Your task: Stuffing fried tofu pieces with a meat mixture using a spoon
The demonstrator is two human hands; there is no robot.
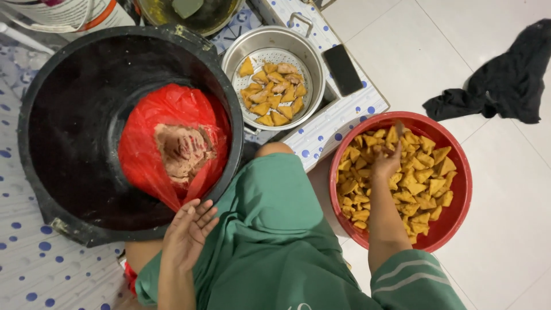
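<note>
Fingers of the right hand are curling down into the heap of fried tofu triangles in the red basin, closing around something, though the piece itself is hiding under the knuckles. Triangles are lying every way, golden-brown, with no shared long axis; a blurred object is poking up just beyond the fingertips, too smeared to name. Left hand is resting open and empty, fingers spread against the rim of the black tub. Inside the tub a red plastic bag is holding pinkish-brown paste. Beyond, a steel steamer pot is carrying more pieces. Green clothing is covering the lap.
</note>
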